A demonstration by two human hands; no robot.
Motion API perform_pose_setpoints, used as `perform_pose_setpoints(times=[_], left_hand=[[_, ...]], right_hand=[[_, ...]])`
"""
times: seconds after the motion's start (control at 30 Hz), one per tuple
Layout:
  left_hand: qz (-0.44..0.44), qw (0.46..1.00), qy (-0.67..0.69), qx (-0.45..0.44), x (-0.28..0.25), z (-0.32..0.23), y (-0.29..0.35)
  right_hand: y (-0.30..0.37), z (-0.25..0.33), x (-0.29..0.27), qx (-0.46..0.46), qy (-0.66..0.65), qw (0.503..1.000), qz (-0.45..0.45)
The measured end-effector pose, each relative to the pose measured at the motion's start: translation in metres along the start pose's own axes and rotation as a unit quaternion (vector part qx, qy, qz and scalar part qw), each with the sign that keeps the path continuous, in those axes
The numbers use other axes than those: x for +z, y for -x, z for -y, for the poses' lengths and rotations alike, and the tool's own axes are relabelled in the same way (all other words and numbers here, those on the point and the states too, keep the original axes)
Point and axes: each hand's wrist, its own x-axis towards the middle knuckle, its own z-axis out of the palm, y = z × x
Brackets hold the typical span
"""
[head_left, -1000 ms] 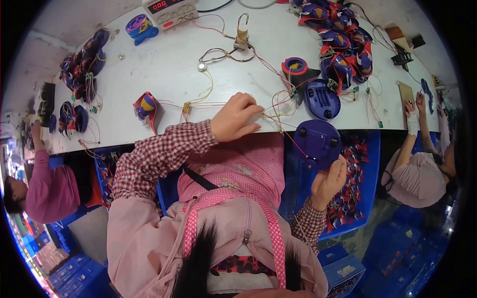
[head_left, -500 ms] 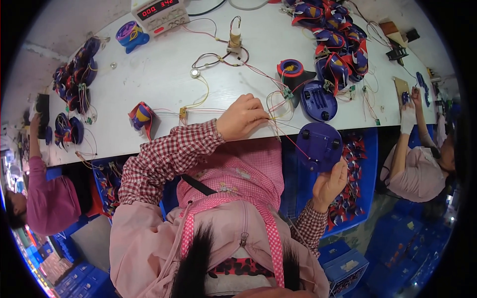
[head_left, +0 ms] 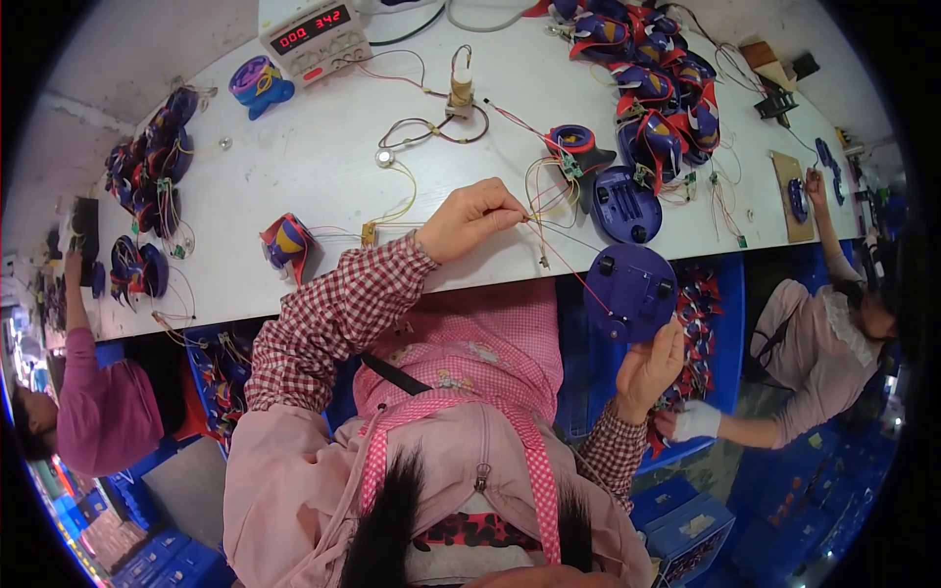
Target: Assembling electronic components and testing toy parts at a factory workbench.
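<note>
My left hand (head_left: 472, 220) is closed in a pinch on several thin wires (head_left: 549, 231) above the table's front edge. My right hand (head_left: 651, 368) grips the lower rim of a purple oval plastic base (head_left: 629, 292), held out past the edge. A red wire runs from the pinched bundle to this base. Just behind it lies a second purple base (head_left: 629, 204) with slotted compartments. A small green circuit board (head_left: 570, 167) rests by a red and dark toy housing (head_left: 578, 145). Left of my left hand is a red, purple and yellow toy part (head_left: 288, 245) with wires.
A power supply (head_left: 316, 41) with a lit display stands at the back. Toy shells (head_left: 655, 88) are heaped at the back right, with another heap (head_left: 157, 157) at left. A blue bin (head_left: 727, 343) of parts sits below the table; a co-worker's gloved hand (head_left: 696, 419) reaches into it.
My left hand has shifted slightly left with the wires. The red wire lead behind it now ends loose on the table. At right, the co-worker's gloved hand has come down to the blue bin.
</note>
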Motion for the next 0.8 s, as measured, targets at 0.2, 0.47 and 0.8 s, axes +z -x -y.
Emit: perform_pose_setpoints(times=[0.2, 0.47, 0.8], left_hand=[[-0.032, 0.98, 0.158, -0.119, -0.008, 0.0, 0.004], [-0.046, 0.91, 0.381, -0.156, -0.024, -0.011, 0.004], [0.073, 0.982, 0.155, -0.081, -0.035, -0.028, 0.008]], right_hand=[[-0.001, 0.002, 0.004, -0.01, 0.004, 1.0, -0.016], [-0.01, 0.001, 0.004, 0.0, 0.005, 1.0, 0.01], [-0.02, 0.005, 0.006, -0.025, 0.02, 0.999, 0.026]])
